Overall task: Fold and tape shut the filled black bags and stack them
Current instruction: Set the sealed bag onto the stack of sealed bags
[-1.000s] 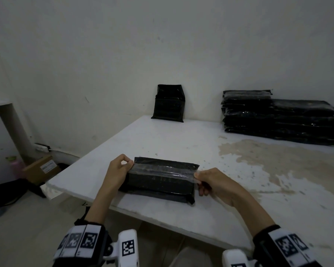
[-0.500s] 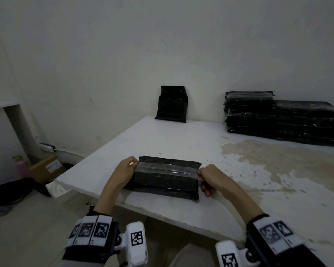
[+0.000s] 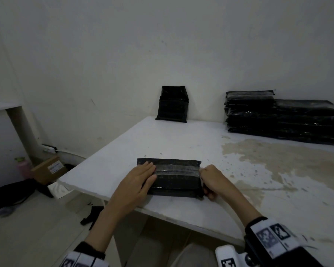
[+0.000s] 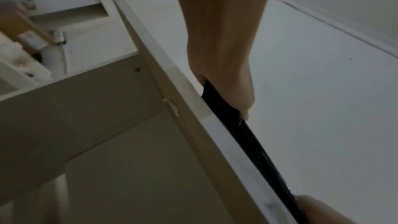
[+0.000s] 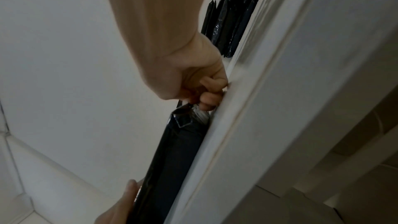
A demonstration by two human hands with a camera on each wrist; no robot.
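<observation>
A filled black bag (image 3: 174, 180) lies flat near the front edge of the white table (image 3: 181, 143), with a strip of clear tape (image 3: 178, 169) stuck lengthwise along its top. My left hand (image 3: 143, 175) lies flat on the bag's left half, fingers straight and pressing on the tape. My right hand (image 3: 207, 182) is at the bag's right end with its fingers curled. In the right wrist view the right hand (image 5: 204, 91) pinches the crumpled tape end (image 5: 200, 115) against the bag (image 5: 178, 151). The left wrist view shows the left hand (image 4: 228, 91) resting on the bag (image 4: 254, 142).
A tall stack of sealed black bags (image 3: 278, 116) sits at the back right by the wall. One black bag (image 3: 173, 105) leans upright against the wall. A worn brown patch (image 3: 278, 166) marks the table's right side. On the floor to the left are a cardboard box (image 3: 48, 168) and dark cloth (image 3: 8, 195).
The tape, held stretched above the bag, came down onto it. My left hand let go of its tape end and now lies flat on the bag. The right hand stayed at the right end.
</observation>
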